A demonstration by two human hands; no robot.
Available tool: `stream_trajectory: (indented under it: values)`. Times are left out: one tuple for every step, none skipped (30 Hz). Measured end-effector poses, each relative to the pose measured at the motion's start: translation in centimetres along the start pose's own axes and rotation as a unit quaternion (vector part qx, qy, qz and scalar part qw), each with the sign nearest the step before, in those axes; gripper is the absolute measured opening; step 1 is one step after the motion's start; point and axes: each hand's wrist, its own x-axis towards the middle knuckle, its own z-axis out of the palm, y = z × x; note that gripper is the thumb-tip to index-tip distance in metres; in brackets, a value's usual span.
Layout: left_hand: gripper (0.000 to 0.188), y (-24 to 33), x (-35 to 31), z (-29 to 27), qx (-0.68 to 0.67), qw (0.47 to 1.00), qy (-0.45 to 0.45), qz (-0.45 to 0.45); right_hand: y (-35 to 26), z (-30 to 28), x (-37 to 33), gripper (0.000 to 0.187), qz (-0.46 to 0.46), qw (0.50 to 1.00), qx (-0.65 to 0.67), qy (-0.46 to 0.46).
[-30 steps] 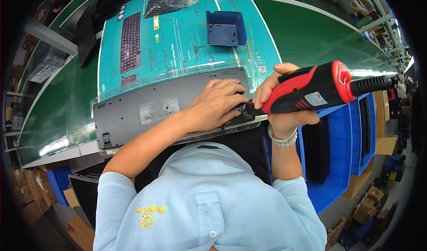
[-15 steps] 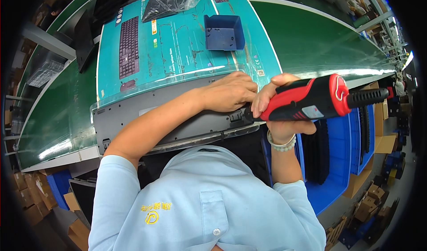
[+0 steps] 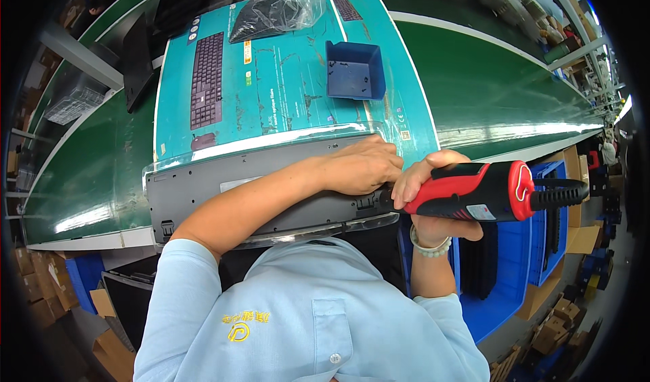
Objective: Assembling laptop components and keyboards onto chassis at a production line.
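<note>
A dark grey keyboard [image 3: 203, 191] lies underside up in front of me, with a clear plastic tray [image 3: 298, 237] showing along its edges. My left hand [image 3: 364, 166] rests over its right end, fingers bent and pressed together; whatever they pinch is hidden. Wrapped around a red and black electric screwdriver [image 3: 467, 191], my right hand [image 3: 421, 179] keeps the tool nearly level. Its nose points left, close to the left fingertips at the keyboard's right end. The bit's tip cannot be seen clearly.
Beneath the keyboard is a teal printed cardboard sheet [image 3: 271, 104] on the green bench [image 3: 474, 84]. A small dark blue bin [image 3: 355, 74] holds several small screws. Beyond lies a clear plastic bag [image 3: 277, 13] with something black inside. Blue crates [image 3: 504, 273] stand at the right.
The whole view has shifted, so the bench appears slightly lower and further right. Both hands and the screwdriver stay at the keyboard's right end, with little visible movement against it.
</note>
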Motion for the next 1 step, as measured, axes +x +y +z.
stream_trajectory:
  values:
    - [0.01, -0.06, 0.03, -0.14, -0.001, 1.0, -0.009, 0.001, 0.14, -0.05, 0.11, 0.111, -0.008, 1.0, 0.008, 0.002]
